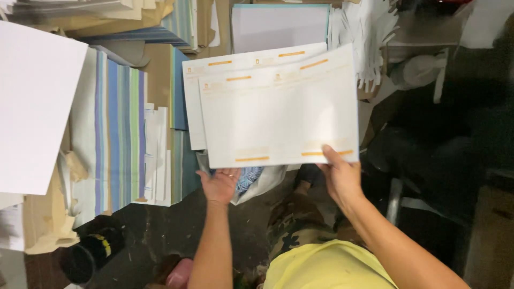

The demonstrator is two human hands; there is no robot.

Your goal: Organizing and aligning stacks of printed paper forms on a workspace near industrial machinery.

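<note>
My right hand (339, 174) grips the lower right corner of a large white printed sheet (278, 109) with orange bars, thumb on top. My left hand (219, 184) is under the sheet's lower left edge, palm up, with a ring on one finger; it supports the paper from below. A second, similar sheet (193, 101) lies beneath the top one and sticks out to the left and top. A crumpled white and blue-patterned plastic bag (251, 182) hangs below the sheets, between my hands.
Piles of striped blue, green and white paper (115, 128) lie to the left, beside a big blank white sheet (35, 107). Another white stack (278, 27) sits behind. Cut white paper strips (367, 37) hang at upper right. A dark cylindrical container (88, 257) stands on the dark floor at lower left.
</note>
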